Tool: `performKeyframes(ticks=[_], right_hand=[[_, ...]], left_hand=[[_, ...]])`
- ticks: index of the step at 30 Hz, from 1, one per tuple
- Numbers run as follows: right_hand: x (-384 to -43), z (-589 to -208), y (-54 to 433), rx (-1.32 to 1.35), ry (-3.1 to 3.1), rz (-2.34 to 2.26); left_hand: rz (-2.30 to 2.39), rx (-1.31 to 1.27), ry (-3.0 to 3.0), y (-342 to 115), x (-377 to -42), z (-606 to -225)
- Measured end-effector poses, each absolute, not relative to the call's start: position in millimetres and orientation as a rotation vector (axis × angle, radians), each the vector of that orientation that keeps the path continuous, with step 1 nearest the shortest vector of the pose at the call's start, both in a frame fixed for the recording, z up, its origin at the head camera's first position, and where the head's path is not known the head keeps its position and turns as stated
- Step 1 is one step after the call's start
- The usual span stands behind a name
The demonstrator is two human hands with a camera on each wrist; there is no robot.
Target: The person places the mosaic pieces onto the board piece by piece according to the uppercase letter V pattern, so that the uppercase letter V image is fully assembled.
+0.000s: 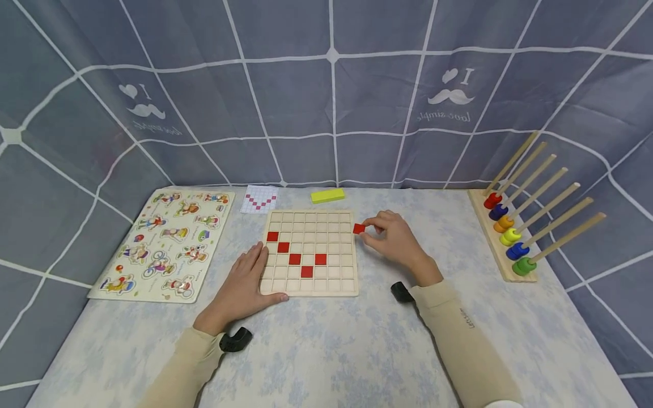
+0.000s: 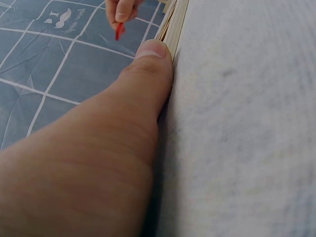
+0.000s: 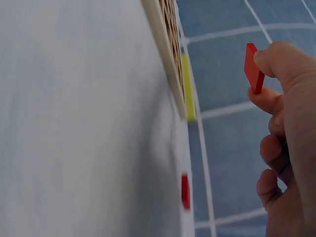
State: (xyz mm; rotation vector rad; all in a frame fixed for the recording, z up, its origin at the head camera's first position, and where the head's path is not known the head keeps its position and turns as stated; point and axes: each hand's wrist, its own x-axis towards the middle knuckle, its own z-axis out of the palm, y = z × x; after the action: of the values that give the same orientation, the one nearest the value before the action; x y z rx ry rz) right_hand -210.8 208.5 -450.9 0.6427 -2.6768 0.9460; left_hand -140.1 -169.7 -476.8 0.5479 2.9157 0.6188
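Note:
A wooden grid board (image 1: 334,283) lies mid-table, with several red square tiles set in its cells like an uneven V. My left hand (image 1: 242,289) lies flat at the board's left side, its fingers extended along the edge. Its thumb (image 2: 150,54) touches the front edge. Just off the board's right edge, my right hand (image 1: 395,241) pinches a red square tile (image 3: 254,69) between thumb and index finger, above the table. Another red tile (image 3: 185,191) lies on the table in the right wrist view; in the head view the right hand hides it.
Behind the board lie a paper card (image 1: 260,199) with a V pattern and a yellow block (image 1: 327,196). A picture puzzle board (image 1: 168,243) sits at the left. At the right stands a peg rack (image 1: 520,277) with coloured beads. A tiled-pattern curtain (image 1: 285,102) surrounds the table.

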Motion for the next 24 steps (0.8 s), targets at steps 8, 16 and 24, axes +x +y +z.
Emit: performKeyframes(ticks=[8,16,24], right_hand=[[-209.5,-453.1,176.4,0.751,-2.706,0.98],[-208.5,-461.3,171.1,0.86,-2.76,0.895],[-211.7,-464.8,162.2,0.906,-2.823,0.807]], left_hand=[[0.632,0.551,2.935,-173.1,-138.6,-482.0],[0.628,0.561,2.923,-171.5,-138.5,-480.4],[0.623,0.546,2.918,-171.7,-138.8,-475.9]])
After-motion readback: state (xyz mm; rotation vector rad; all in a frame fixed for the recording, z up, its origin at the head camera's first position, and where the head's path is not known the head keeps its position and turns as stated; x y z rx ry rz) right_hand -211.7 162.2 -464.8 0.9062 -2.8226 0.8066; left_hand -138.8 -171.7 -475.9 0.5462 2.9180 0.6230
